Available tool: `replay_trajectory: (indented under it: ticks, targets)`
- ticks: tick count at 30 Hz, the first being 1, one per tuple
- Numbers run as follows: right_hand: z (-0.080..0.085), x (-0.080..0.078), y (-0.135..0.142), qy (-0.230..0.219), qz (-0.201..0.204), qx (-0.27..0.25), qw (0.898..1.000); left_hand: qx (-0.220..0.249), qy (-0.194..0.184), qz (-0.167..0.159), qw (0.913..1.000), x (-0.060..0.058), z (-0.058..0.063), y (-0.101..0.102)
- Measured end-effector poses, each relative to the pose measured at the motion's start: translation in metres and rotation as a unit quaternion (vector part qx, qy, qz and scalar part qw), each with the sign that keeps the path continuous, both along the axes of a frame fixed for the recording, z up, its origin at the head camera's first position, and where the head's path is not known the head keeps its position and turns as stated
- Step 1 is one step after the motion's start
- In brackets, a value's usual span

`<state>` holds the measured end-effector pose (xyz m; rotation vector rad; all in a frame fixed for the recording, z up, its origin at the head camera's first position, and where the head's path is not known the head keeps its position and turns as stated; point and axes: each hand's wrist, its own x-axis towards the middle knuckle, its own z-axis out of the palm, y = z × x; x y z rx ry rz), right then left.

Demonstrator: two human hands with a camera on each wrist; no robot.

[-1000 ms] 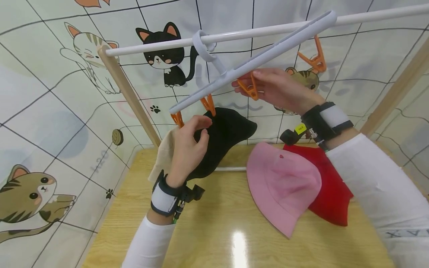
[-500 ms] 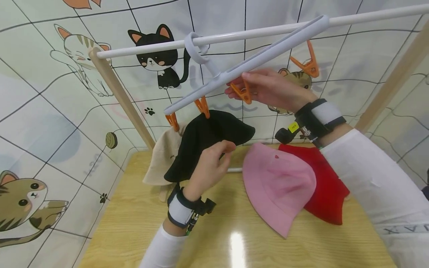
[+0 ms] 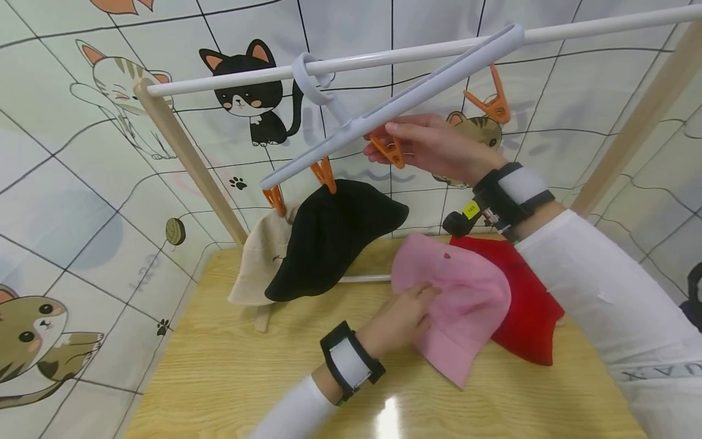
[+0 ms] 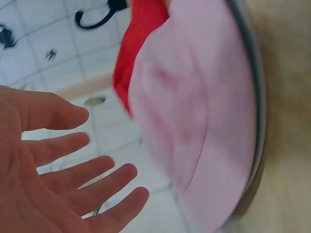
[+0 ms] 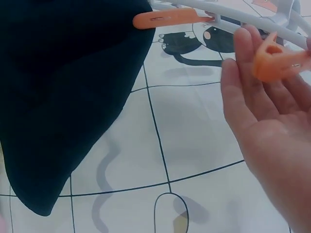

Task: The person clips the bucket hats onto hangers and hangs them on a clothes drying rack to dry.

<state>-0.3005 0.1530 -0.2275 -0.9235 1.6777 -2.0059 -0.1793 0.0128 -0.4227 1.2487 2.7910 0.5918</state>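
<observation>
My left hand (image 3: pixel 403 320) reaches across a pink bucket hat (image 3: pixel 455 360), overlapping its left side in the head view. Its fingers (image 4: pixel 104 174) are spread and fairly straight in the left wrist view, holding nothing, beside the pink hat (image 4: pixel 170 97). Up at the white hanger (image 3: pixel 422 91), my right hand (image 3: pixel 428 146) touches the bar, its fingers mostly extended behind an orange clip (image 3: pixel 390 152) and its thumb in front. A black bucket hat (image 3: pixel 340 238) and a beige hat (image 3: pixel 258 262) hang from orange clips at the hanger's left end.
A red hat (image 3: pixel 529 317) lies partly under the pink one on the wooden table (image 3: pixel 230 378). The hanger hooks over a white rail (image 3: pixel 384 61) between wooden posts (image 3: pixel 186 152). Another orange clip (image 3: pixel 496 103) hangs on the right. Cat-patterned cloth stands behind.
My left hand has left the black hat and clips, moving down and right to the pink hat. My right hand stays at the hanger; the view has shifted slightly.
</observation>
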Motion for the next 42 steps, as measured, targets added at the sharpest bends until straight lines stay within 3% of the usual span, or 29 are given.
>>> replay_trajectory:
  ticks: [5, 9, 14, 23, 32, 42]
  targets:
    - [-0.004, 0.000, -0.007, -0.024, -0.023, -0.023, 0.999, -0.037, -0.023, -0.014, 0.9990, 0.007, -0.018, 0.023]
    - [-0.007, -0.002, -0.008, -0.030, -0.035, -0.022, 0.999, -0.058, -0.034, -0.030, 0.9973, 0.010, -0.024, 0.035]
    - [-0.008, -0.004, -0.009, -0.025, -0.033, -0.024, 0.999, -0.093, -0.021, -0.043, 0.9946, 0.011, -0.031, 0.045]
    - [-0.009, -0.005, -0.014, -0.020, -0.034, -0.037, 0.999, -0.175, -0.088, 0.003, 0.9807, 0.018, -0.050, 0.048]
    - [-0.010, -0.008, -0.009, -0.020, -0.069, -0.015, 0.997, -0.164, -0.088, 0.011, 0.9824, 0.014, -0.045, 0.030]
    - [-0.013, -0.009, -0.002, -0.033, -0.075, -0.020, 0.996, -0.195, -0.107, 0.039, 0.9743, 0.012, -0.042, 0.011]
